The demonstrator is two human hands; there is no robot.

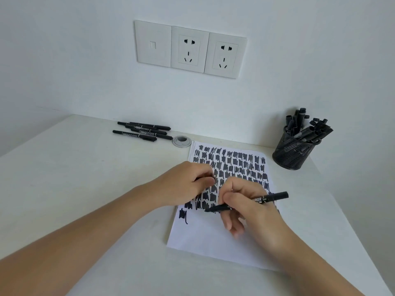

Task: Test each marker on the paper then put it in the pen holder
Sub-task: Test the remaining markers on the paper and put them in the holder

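A white sheet of paper lies in front of me, its upper part covered with rows of black scribbles. My right hand grips a black marker, uncapped, with its tip touching the paper at the end of the lowest scribble row. My left hand rests on the paper's left edge, fingers closed around a small black piece that looks like the cap. Several more black markers lie at the back of the desk on the left. A black mesh pen holder stands at the back right, full of markers.
A round grey cable grommet sits in the white desk between the loose markers and the paper. The wall behind carries a row of sockets. The desk's right edge runs just past the pen holder.
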